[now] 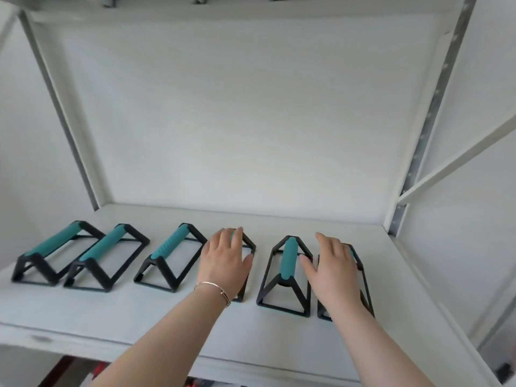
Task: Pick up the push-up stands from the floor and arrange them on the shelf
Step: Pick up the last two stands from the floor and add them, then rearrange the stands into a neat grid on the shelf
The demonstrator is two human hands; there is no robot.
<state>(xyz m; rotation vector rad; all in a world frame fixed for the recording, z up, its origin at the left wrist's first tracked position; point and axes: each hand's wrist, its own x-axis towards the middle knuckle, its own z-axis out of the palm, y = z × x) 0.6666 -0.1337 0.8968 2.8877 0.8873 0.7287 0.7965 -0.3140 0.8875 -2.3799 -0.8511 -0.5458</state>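
Several black push-up stands with teal foam handles stand in a row on the white shelf board (156,311). Counting from the left, the first (53,243), second (103,245) and third (170,241) are untouched. My left hand (226,258) lies flat over the fourth stand (249,244), fingers spread, hiding its handle. The fifth stand (289,258) is free between my hands. My right hand (332,263) is spread over the sixth stand (363,280), which is mostly hidden. Neither hand is closed around a handle.
The white back panel (237,121) closes off the rear of the shelf. Grey perforated uprights (427,129) stand at the right and a metal post (69,141) at the left. Bare board lies behind the stands and to the right of the sixth one.
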